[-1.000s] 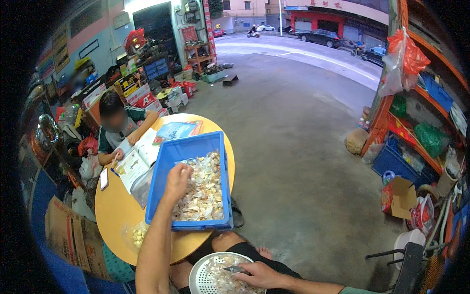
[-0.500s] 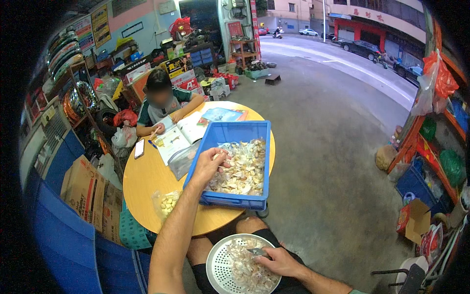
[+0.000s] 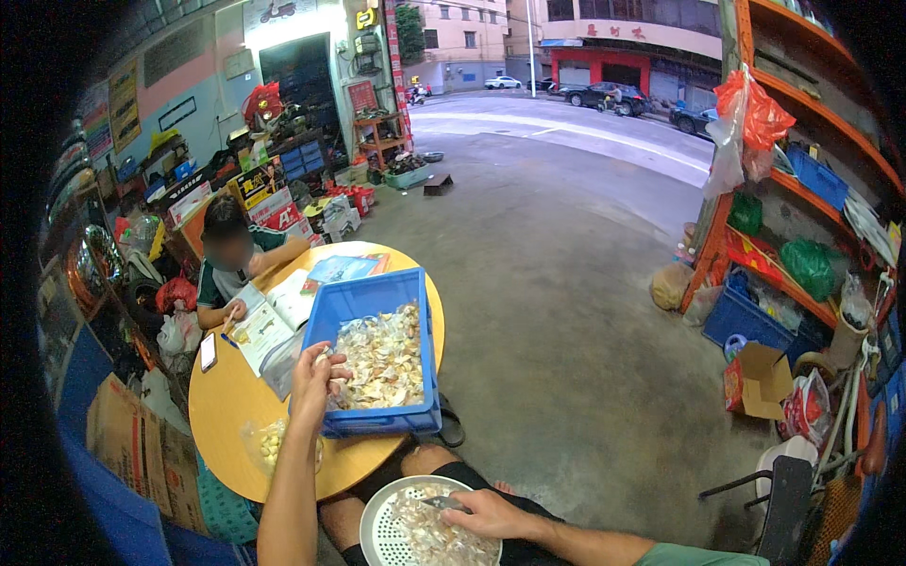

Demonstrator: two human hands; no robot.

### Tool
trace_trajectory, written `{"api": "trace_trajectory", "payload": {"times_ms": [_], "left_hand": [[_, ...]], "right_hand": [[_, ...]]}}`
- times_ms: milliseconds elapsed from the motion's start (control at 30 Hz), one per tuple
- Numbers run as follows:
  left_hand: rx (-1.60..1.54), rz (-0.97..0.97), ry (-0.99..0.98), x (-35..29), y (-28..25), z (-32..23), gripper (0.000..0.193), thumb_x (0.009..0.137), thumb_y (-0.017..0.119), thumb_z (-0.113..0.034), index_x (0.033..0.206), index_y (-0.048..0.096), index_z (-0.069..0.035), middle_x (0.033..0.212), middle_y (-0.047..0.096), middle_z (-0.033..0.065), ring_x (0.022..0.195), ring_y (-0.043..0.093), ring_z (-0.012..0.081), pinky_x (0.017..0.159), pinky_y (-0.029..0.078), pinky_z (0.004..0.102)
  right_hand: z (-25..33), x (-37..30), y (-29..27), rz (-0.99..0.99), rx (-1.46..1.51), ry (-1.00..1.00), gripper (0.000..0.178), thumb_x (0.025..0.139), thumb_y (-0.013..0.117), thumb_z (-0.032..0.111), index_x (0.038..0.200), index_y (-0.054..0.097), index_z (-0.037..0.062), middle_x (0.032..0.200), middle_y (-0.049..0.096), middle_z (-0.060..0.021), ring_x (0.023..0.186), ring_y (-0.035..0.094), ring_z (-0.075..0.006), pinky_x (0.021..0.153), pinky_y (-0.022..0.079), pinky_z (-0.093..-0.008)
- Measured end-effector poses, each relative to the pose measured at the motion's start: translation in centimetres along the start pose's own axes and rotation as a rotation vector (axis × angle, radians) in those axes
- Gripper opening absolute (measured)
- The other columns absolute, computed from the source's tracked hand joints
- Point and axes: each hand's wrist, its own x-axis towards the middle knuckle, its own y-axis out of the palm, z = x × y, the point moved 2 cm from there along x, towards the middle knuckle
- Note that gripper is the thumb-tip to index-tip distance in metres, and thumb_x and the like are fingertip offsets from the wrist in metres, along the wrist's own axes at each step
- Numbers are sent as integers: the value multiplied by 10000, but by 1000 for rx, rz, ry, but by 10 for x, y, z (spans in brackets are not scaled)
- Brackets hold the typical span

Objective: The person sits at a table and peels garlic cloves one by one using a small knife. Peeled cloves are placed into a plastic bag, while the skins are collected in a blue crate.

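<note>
My left hand [image 3: 316,382] is over the left side of a blue plastic crate [image 3: 427,415], its fingers closed on a pale garlic clove [image 3: 327,353]. Unpeeled garlic cloves [image 3: 382,363] fill much of the crate. On my lap rests a round perforated metal pan [image 3: 376,536] with a heap of papery garlic skins [image 3: 429,533]. Above that heap, my right hand [image 3: 486,516] grips a small knife [image 3: 440,503] with a dark blade pointing left. A clear bag of peeled garlic cloves [image 3: 271,443] lies on the table beside my left forearm.
Across the round wooden table [image 3: 222,410], a person [image 3: 226,259] sits over an open book [image 3: 267,325]. A phone [image 3: 208,352] lies near the table's left edge. Cartons and goods crowd the left; orange shelving [image 3: 717,236] and an open box [image 3: 758,380] stand right.
The view has swung to the right, so the table and crate appear further left. My left hand has drawn back from above the garlic toward the crate's left side. My right hand still holds the knife.
</note>
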Motion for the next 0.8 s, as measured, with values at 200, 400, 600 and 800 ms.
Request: {"api": "trace_trajectory", "payload": {"times_ms": [200, 400, 600, 800], "left_hand": [[-143, -6, 51, -93, 13, -22, 231, 1050, 481, -172, 1211, 501, -8, 1154, 658, 183, 834, 704, 171, 571, 484, 215], [-74, -79, -58, -195, 48, 11, 178, 989, 620, -159, 1087, 648, -13, 926, 662, 27, 701, 585, 65, 567, 416, 181], [-194, -143, -143, -270, 64, 35, 250, 968, 649, -161, 1162, 665, -5, 876, 613, -39, 669, 481, 13, 536, 376, 165], [-479, -205, -4, -304, 75, 31, 277, 960, 654, -109, 1213, 632, 3, 1136, 687, 97, 816, 636, 84, 588, 482, 173]], "right_hand": [[2, -2, -5, -6, 220, 65, 385, 975, 596, 334, 1116, 646, -21, 822, 653, -43, 773, 576, -103, 696, 502, -344], [4, -12, -8, -54, 309, 33, 312, 982, 576, 318, 986, 624, 9, 732, 572, 1, 635, 522, -87, 565, 442, -288], [26, -20, -3, -99, 356, -55, 197, 1004, 508, 219, 1018, 590, 40, 766, 552, 22, 630, 518, -66, 557, 464, -225], [66, -38, 6, -184, 283, -221, 206, 1002, 504, 163, 1007, 609, -13, 753, 617, -56, 673, 604, -153, 616, 486, -326]]}}
